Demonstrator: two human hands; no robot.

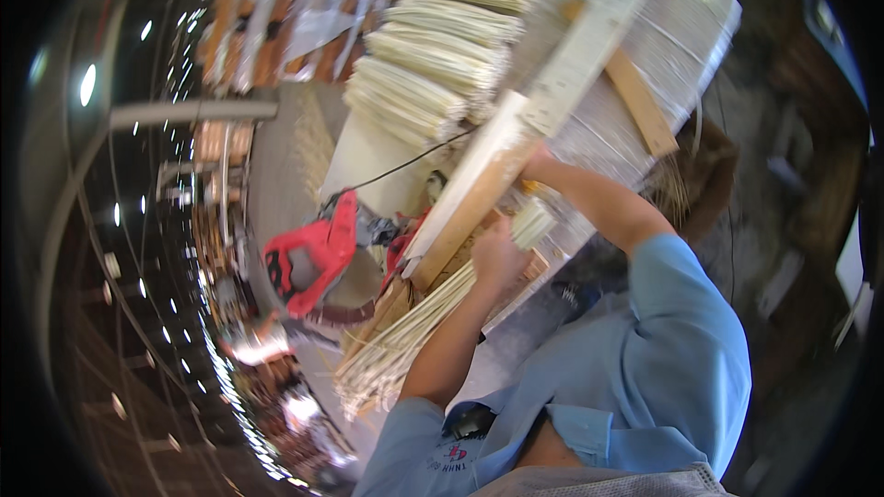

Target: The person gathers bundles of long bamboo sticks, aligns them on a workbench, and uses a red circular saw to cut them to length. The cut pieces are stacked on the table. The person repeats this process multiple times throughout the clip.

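Note:
A bundle of long, thin pale sticks (pixel 419 327) slants from the lower left up to the right. My left hand (pixel 498 256) is closed round it near its upper end, and the short end (pixel 532 223) sticks out past my fist. Beyond the bundle runs a long wooden beam (pixel 479 189) with a whitish top. My right hand (pixel 541 166) is at the beam's near side, its fingers hidden or blurred there. A small yellow-orange thing shows just below that hand, too blurred to name. Left of the beam stands a red power saw (pixel 318 253) with a dark cord.
Several stacked bundles of pale sticks (pixel 433 55) lie beyond the beam. A loose wooden board (pixel 640 106) rests on the film-wrapped surface (pixel 686 28) at the right. Brown wrapped stacks (pixel 285 23) stand at the far left. A brown sack-like heap (pixel 714 179) sits at the right.

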